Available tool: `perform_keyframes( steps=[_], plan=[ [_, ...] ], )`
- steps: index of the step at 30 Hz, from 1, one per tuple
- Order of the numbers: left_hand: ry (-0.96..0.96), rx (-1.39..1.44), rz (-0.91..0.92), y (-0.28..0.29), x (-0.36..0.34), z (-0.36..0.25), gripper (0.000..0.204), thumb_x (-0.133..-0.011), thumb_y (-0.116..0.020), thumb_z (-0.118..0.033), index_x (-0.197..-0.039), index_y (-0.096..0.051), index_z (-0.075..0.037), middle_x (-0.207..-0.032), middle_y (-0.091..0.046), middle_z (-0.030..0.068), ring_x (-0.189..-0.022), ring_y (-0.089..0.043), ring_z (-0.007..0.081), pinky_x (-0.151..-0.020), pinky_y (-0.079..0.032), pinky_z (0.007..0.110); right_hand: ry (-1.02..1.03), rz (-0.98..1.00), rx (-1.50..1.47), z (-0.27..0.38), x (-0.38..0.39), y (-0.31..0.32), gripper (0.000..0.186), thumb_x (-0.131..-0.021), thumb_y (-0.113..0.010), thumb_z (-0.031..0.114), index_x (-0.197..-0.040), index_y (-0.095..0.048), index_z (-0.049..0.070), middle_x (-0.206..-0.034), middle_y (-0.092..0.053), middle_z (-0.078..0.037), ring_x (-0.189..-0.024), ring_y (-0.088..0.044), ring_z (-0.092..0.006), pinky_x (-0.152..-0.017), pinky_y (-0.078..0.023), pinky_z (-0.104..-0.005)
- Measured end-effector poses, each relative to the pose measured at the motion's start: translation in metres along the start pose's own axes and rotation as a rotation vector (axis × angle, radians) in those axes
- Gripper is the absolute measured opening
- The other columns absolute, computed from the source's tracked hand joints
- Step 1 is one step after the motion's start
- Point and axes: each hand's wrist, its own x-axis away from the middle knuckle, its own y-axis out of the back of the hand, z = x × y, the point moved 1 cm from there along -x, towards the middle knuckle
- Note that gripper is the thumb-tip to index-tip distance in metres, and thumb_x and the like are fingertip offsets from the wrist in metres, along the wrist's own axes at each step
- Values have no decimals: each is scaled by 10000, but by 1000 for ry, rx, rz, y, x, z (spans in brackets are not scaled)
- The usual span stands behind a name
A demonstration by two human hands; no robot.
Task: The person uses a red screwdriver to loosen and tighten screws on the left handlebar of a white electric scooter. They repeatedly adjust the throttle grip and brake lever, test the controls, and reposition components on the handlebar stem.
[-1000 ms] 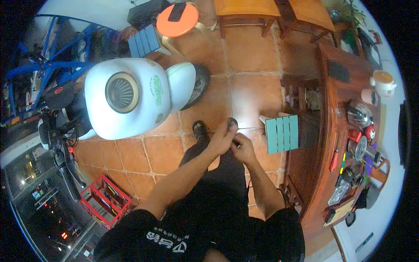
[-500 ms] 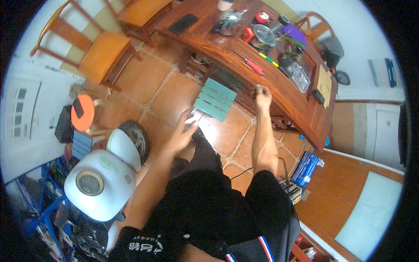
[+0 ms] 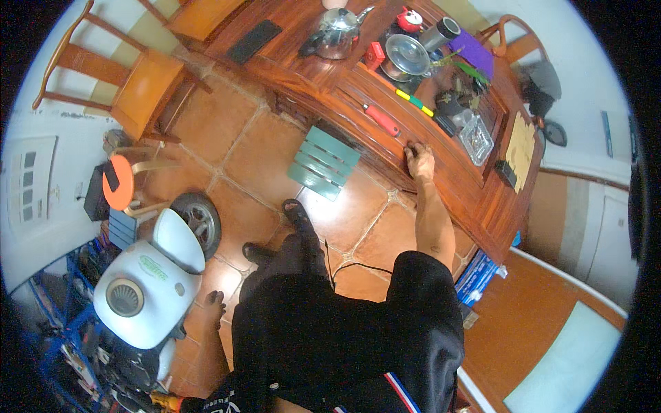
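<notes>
Red-handled, thin-shafted screwdriver (image 3: 382, 120) lies ahead-left of curled right hand (image 3: 420, 162), handle end nearest; grasp indeterminable. Left hand (image 3: 215, 308) hangs loose.

right hand (image 3: 421, 162): anything held, too small to tell | pink cup (image 3: 334, 3): cut by top edge

Looks like a home or small shop, can't tell which. Wooden table (image 3: 475, 199): kettle (image 3: 337, 34), lidded pot (image 3: 407, 56) and screwdriver (image 3: 382, 120) on it. Chair (image 3: 147, 94) near it, left. Scooter (image 3: 131, 323) standing well left of it, same tiled floor (image 3: 265, 148).
</notes>
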Motion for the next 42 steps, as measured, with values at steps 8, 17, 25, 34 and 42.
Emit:
perform_keyframes(
  steps=[8, 17, 25, 34, 42],
  plan=[
    [-58, 162, -168, -30, 1, 35, 526, -868, -593, -299, -1230, -497, 71, -1130, -602, 201, -887, -618, 225, -731, -520, 310, 31, 236, 94, 69, -10, 41, 322, -868, -583, 280, -1073, -646, 40, -1023, -657, -167, -928, -627, -325, -819, -486, -411],
    [-43, 950, -448, 19, 80, 68, 394, -891, -589, -289, -1161, -558, -5, -1061, -637, 144, -964, -606, 245, -828, -485, 381, 500, 200, -449, 214, 60, -13, 261, -906, -586, 181, -1050, -617, -34, -1001, -656, -130, -886, -602, -200, -825, -471, -318],
    [-438, 1698, -742, 192, 163, 167, 396, -959, -446, -316, -1200, -490, -4, -1122, -578, 161, -915, -601, 268, -759, -515, 387, 888, 1268, -739, 528, 316, -35, 218, -849, -614, 72, -1044, -597, -24, -948, -639, -68, -856, -589, -146, -786, -478, -272],
    [-768, 1402, -591, 321, 238, 121, 572, -927, -525, -373, -1332, -349, -9, -1091, -564, 133, -818, -622, 178, -642, -524, 275, 681, 1855, -915, 726, 528, -36, 376, -933, -528, 198, -1235, -475, -19, -1022, -579, -91, -866, -564, -171, -711, -480, -293],
    [-730, 1189, -622, 340, 228, 111, 709, -837, -671, -251, -1361, -293, 42, -1108, -554, 125, -885, -599, 171, -734, -501, 257, 567, 1928, -1258, 754, 602, -18, 480, -915, -540, 392, -1186, -495, -2, -989, -574, -80, -845, -521, -145, -715, -439, -268]
  ],
)
